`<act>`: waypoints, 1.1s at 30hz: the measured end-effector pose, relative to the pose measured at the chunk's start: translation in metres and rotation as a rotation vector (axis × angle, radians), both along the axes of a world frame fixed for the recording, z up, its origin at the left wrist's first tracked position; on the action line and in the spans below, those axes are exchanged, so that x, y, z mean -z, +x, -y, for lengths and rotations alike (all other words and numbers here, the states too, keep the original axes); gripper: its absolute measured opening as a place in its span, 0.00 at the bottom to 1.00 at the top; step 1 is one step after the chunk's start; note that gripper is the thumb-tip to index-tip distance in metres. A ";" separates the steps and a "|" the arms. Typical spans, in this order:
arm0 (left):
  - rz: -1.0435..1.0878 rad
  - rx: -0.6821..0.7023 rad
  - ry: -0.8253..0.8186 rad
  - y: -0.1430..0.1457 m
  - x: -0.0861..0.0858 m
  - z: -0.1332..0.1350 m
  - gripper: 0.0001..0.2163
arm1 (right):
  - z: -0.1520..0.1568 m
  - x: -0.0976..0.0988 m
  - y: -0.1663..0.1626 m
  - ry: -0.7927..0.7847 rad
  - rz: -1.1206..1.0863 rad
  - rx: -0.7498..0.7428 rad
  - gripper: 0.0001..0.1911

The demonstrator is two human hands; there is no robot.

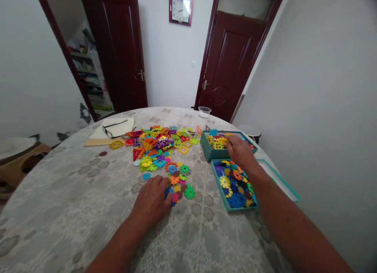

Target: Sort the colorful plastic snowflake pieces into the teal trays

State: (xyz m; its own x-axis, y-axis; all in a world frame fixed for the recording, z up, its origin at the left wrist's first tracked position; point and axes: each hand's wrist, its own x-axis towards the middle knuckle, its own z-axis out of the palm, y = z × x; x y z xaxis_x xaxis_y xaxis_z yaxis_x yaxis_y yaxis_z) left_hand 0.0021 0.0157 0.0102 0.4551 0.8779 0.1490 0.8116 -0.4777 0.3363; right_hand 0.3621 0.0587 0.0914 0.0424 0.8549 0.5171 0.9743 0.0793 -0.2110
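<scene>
My right hand (240, 149) is over the green box (207, 149) at the table's right. Its fingers are closed on a yellow notched building piece (218, 142), among other coloured pieces in that box. My left hand (153, 197) lies palm down on the table, thumb apart, beside a small group of gear-shaped plastic discs, among them a green disc (189, 192). Beyond it spreads a large heap of mixed coloured interlocking pieces (154, 143). Closer to me than the green box, a shallow teal tray (220, 194) holds many round notched discs, several of them dark blue.
A patterned cloth (97, 210) covers the round table. Black-framed glasses (109, 132) rest on pale paper (118, 125) at the back left. A clear plastic bowl (204, 112) stands at the far edge. A teal-rimmed lid (279, 182) lies under my right forearm.
</scene>
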 end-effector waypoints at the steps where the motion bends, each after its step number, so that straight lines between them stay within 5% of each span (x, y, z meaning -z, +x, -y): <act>1: -0.028 -0.014 -0.008 -0.001 -0.001 0.000 0.12 | -0.008 0.000 0.004 -0.035 0.017 0.012 0.20; 6: -0.101 -0.052 0.004 -0.006 0.000 -0.001 0.17 | -0.023 0.014 0.009 -0.041 -0.013 0.057 0.25; 11: -0.137 -0.154 0.051 -0.008 0.000 -0.002 0.16 | 0.005 0.038 -0.022 0.035 -0.106 -0.015 0.21; 17: -0.183 -0.223 0.005 -0.008 -0.003 0.000 0.12 | 0.058 0.070 -0.092 -0.357 -0.176 -0.284 0.15; 22: -0.190 -0.170 -0.027 -0.008 -0.004 0.001 0.11 | 0.079 0.083 -0.124 -0.534 -0.109 -0.334 0.14; 33: 0.167 0.031 -0.176 -0.006 0.009 0.000 0.13 | 0.078 0.089 -0.126 -0.540 -0.247 -0.370 0.04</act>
